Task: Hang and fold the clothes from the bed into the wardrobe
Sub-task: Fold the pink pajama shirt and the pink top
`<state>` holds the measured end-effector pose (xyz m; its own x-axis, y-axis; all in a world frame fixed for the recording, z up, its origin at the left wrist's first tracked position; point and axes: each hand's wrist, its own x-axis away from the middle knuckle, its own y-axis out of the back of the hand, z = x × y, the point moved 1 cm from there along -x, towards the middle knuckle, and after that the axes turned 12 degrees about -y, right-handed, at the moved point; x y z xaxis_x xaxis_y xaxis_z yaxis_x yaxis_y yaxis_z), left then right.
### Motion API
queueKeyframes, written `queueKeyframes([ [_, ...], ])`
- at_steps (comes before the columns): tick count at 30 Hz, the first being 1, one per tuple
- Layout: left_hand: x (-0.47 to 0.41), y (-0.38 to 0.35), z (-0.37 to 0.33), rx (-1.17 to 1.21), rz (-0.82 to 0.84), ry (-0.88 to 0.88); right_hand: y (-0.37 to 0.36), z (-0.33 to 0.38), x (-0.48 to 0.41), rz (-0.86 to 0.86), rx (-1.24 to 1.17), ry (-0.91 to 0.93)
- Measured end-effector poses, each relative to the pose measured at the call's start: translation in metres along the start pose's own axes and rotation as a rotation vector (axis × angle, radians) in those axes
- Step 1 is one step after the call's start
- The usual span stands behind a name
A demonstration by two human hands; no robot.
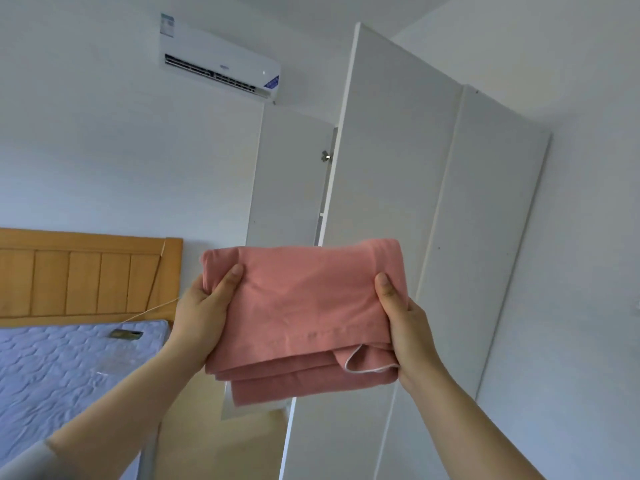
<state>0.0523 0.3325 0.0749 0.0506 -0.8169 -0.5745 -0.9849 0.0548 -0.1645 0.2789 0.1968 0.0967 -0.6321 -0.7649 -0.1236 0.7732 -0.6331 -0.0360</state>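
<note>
A folded pink garment [304, 306] with a thin white trim at its lower right corner is held up in front of me at chest height. My left hand [204, 306] grips its left edge, thumb on top. My right hand [401, 320] grips its right edge the same way. Behind the garment stands the white wardrobe [485, 220]; one tall door [391, 161] stands open edge-on toward me, and another door [287, 178] is open further back. The wardrobe's inside is hidden. The bed [52, 368] with a bare blue quilted mattress lies at the lower left.
A wooden headboard [83, 275] backs the bed against the white wall. An air conditioner [218, 60] is mounted high on that wall. A small dark object [126, 335] lies on the mattress near the headboard. Pale floor [221, 445] shows between bed and wardrobe.
</note>
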Motion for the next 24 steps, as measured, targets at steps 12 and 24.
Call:
queueKeyframes([
  [12, -0.108, -0.002, 0.090, -0.143, -0.224, -0.035, -0.099, -0.033, -0.183, 0.237, 0.009, 0.030],
  [24, -0.238, 0.044, 0.181, -0.269, -0.412, -0.065, -0.258, -0.054, -0.332, 0.478, 0.026, 0.030],
])
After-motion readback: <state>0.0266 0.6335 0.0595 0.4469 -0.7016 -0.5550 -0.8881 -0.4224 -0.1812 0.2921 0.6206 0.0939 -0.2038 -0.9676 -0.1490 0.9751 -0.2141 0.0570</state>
